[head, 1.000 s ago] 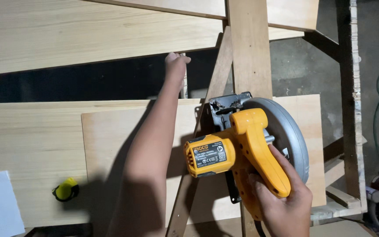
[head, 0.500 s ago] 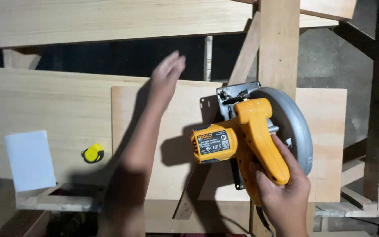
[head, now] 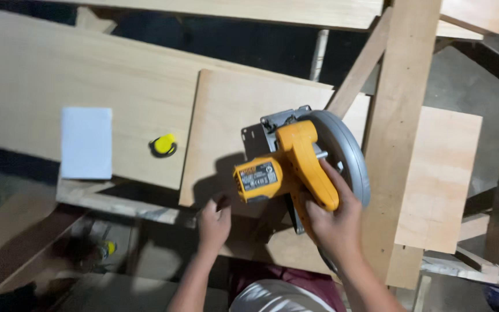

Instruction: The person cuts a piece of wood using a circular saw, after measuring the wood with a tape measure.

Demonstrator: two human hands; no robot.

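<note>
My right hand (head: 331,222) grips the rear handle of a yellow circular saw (head: 293,164) with a grey blade guard (head: 345,153). The saw rests on a plywood sheet (head: 232,121), next to an upright wooden plank (head: 402,133) that crosses it. My left hand (head: 213,222) is at the near edge of the plywood sheet, fingers curled on that edge, just left of the saw's yellow motor housing.
A long pale board (head: 76,75) lies under the plywood to the left, with a yellow tape measure (head: 163,145) and a white sheet of paper (head: 86,142) on it. More planks and a timber frame (head: 116,202) surround the work. Dark gaps open behind.
My left hand has come back from the far edge of the plywood to its near edge. The view has shifted, so the saw and sheet sit further right.
</note>
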